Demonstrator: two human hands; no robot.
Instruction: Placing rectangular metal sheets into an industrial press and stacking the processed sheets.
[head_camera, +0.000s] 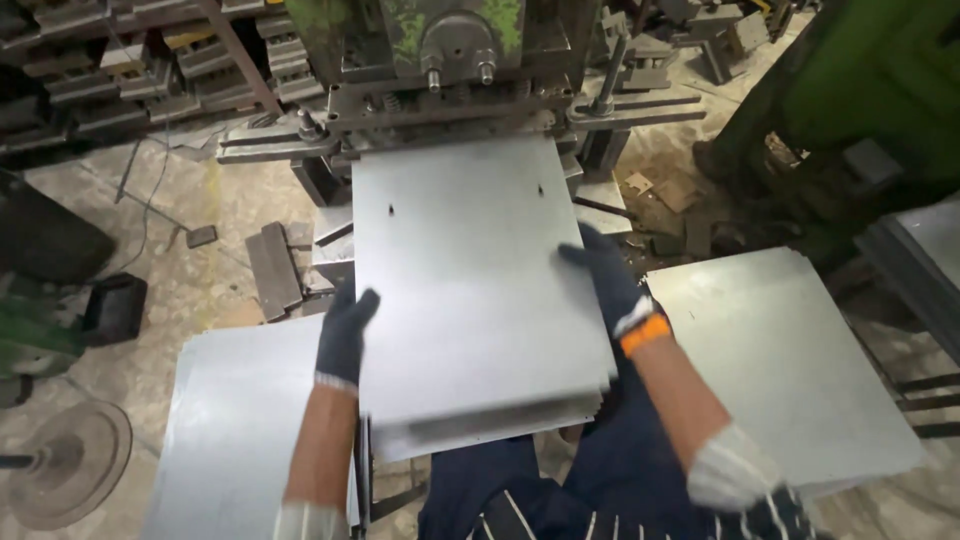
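At the far left, racks of dark metal parts (150, 70) line the wall, and a round flywheel (70, 465) lies on the concrete floor (190, 270) at near left. A stack of flat metal sheets (240, 430) rests at near left, within easy reach of the operator.

The left hand (345, 335), in a dark glove, is closed on the left edge of the sheet bundle (470, 290), thumb on top. The bundle lies centrally, its far edge under the press tooling (455, 85). It consists of several thin grey sheets; their near edges are fanned, so the grip on both sides appears to serve to keep them aligned.

The right hand (605, 280), also gloved, with an orange cuff, lies on the bundle's right edge, fingers spread on top; whether the thumb is hooked beneath cannot be determined.

A second stack of sheets (790, 360) lies at near right, with a green machine frame (870, 90) beyond it.
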